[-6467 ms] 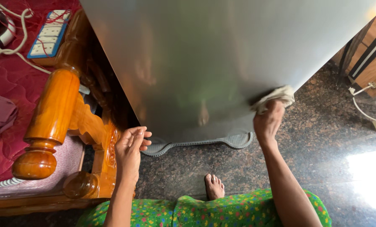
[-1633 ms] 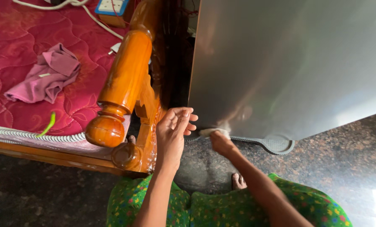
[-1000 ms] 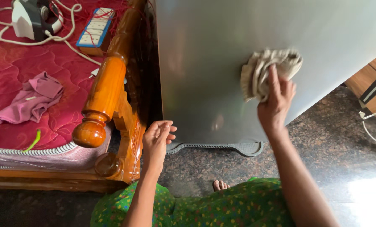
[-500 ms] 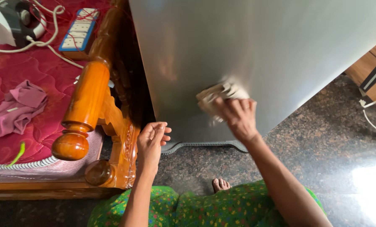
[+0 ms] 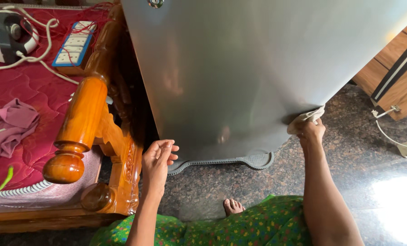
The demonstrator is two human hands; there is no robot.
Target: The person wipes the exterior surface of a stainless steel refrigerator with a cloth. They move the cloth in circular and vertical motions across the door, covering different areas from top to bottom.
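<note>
A tall silver-grey appliance door point(image 5: 240, 68) fills the upper middle of the head view. My right hand point(image 5: 310, 132) grips a crumpled beige cloth point(image 5: 306, 118) and presses it against the door's lower right edge. My left hand point(image 5: 158, 161) hangs open, palm up, beside the door's lower left corner, touching nothing. A grey ribbed base point(image 5: 240, 161) shows under the door. My foot point(image 5: 233, 206) and green flowered garment point(image 5: 221, 225) are below.
A carved orange wooden bedpost point(image 5: 83, 118) stands close on the left. On the red quilt point(image 5: 26, 91) lie a pink cloth point(image 5: 7, 130), a switch board point(image 5: 71, 43) and an iron point(image 5: 5, 32). Wooden furniture point(image 5: 392, 68) and a white cable point(image 5: 390, 132) are at right. The floor is dark speckled granite point(image 5: 349, 159).
My right hand has swept the cloth across the door, from the lower middle half a second ago to the lower right edge. The left hand has stayed put.
</note>
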